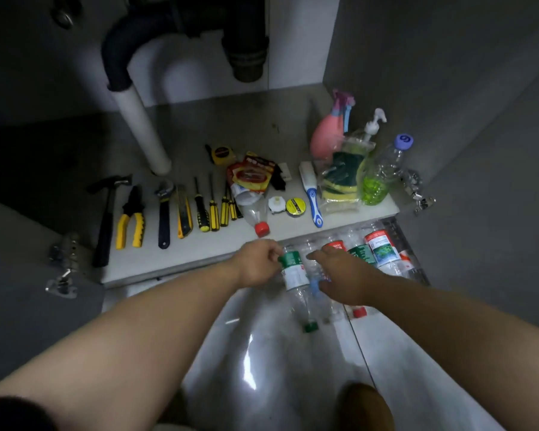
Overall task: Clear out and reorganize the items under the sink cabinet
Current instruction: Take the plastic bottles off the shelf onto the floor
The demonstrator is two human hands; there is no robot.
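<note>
On the floor below the cabinet shelf [199, 259], left hand [257, 264] pinching green-labelled bottle [294, 275]; right hand [343, 276] spreading open over neighbouring bottles [377, 250]. Hammer [106, 219], pliers [133, 217], screwdrivers [207, 209] lying above.

Cabinet shelf [199, 253], hammer [106, 219], pliers [131, 219], screwdrivers [213, 209], sponges [339, 181]

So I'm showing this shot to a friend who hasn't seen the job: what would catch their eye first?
Probably the two hands, left hand and right hand, reaching onto a clear plastic bottle lying on the glossy floor among other empty bottles. Next, the neat row of yellow-and-black tools on the cabinet shelf, from hammer to screwdrivers.
</note>
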